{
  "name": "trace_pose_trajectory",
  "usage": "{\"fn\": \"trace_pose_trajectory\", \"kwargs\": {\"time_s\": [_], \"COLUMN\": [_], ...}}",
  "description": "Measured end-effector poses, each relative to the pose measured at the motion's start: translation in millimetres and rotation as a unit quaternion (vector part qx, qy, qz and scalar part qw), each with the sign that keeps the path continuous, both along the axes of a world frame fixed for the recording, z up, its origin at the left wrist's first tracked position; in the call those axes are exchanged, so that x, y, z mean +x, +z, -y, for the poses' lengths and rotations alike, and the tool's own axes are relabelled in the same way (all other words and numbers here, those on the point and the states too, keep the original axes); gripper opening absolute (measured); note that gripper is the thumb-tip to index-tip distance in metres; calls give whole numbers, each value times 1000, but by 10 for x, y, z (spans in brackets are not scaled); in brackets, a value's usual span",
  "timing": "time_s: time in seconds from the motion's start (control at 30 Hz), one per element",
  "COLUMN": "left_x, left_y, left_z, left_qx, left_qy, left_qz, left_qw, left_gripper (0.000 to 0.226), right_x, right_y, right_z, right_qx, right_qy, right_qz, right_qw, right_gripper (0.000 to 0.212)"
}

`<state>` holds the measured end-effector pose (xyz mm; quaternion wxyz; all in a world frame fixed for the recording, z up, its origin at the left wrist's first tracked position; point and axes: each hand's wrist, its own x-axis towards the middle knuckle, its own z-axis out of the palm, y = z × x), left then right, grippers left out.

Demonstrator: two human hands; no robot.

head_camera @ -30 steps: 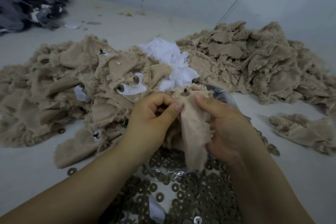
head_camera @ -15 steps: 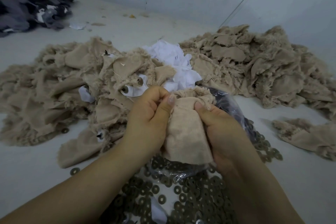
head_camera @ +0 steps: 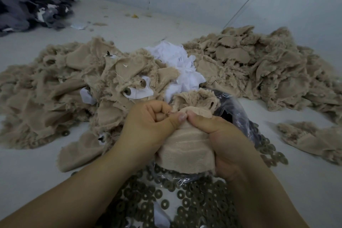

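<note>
The beige plush piece (head_camera: 185, 152), held just above the spilled ring washers (head_camera: 185, 202), is pinched at its folded top by the curled left hand (head_camera: 148, 126) and gripped by the right hand (head_camera: 222, 139), the 2 thumbs meeting there, probably seating a fastener, so the next move calls for firm, even thumb pressure.

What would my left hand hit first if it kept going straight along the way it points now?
The beige plush piece that the left hand pinches, beside the right hand. Beyond its furry edge probably the clear plastic bag, though depth is unclear.
</note>
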<state>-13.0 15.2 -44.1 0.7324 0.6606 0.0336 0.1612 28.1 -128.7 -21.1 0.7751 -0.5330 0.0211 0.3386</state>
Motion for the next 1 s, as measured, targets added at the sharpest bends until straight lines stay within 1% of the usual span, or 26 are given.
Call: {"fn": "trace_pose_trajectory", "kwargs": {"time_s": [0.03,0.1,0.2,0.27,0.3,0.33,0.37,0.4,0.43,0.47,0.53,0.57,0.6,0.63,0.7,0.73,0.8,0.83,0.93,0.97,1.0], "left_x": [-9,-43,-92,-102,-107,-108,-108,-111,-114,-119,-124,-122,-120,-120,-120,-121,-127,-129,-128,-126,-125], "left_y": [0,-10,-23,-22,-20,-14,-6,8,23,38,54,53,49,43,33,34,49,61,114,131,141], "left_z": [-10,-51,-97,-100,-117,-147,-191,-243,-290,-325,-350,-346,-334,-323,-301,-296,-300,-314,-366,-372,-365], "left_qx": [-19,-45,-70,-84,-103,-127,-143,-146,-138,-131,-128,-128,-127,-128,-132,-129,-126,-130,-134,-129,-126], "left_qy": [-10,-26,-43,-37,-27,-15,-3,10,22,30,39,43,46,48,49,49,57,62,70,69,67], "left_qz": [-9,-14,-22,-28,-30,-30,-27,-21,-14,-7,0,0,-1,-3,-6,-5,2,7,28,33,35], "left_qw": [1000,999,996,995,994,991,989,989,990,991,991,991,991,991,990,990,990,990,988,989,989], "left_gripper": [22,19,16,15,15,16,16,16,17,17,17,18,18,18,20,20,19,18,17,17,17], "right_x": [-3,-6,-16,-11,3,37,81,128,163,198,211,211,206,203,213,229,260,266,267,256,262], "right_y": [-3,-25,-33,-44,-40,-48,-39,-28,-18,-26,-66,-101,-148,-186,-256,-291,-396,-447,-609,-638,-686], "right_z": [-2,-1,-9,5,10,21,38,64,98,137,178,174,157,117,36,3,-12,-10,-23,-39,-50], "right_qx": [-3,-22,-29,-30,-50,-100,-170,-254,-338,-407,-510,-544,-568,-589,-620,-629,-637,-637,-617,-613,-607], "right_qy": [0,7,41,56,52,36,20,7,5,27,127,180,210,218,217,208,191,183,155,147,137], "right_qz": [-4,-13,-46,-51,-37,2,56,110,147,172,226,267,313,355,399,416,441,449,470,475,483], "right_qw": [1000,1000,998,997,997,994,984,961,930,897,820,775,732,693,640,623,603,600,613,614,616], "right_gripper": [35,27,32,38,40,38,37,46,54,53,37,28,21,20,26,26,21,17,5,11,24]}}
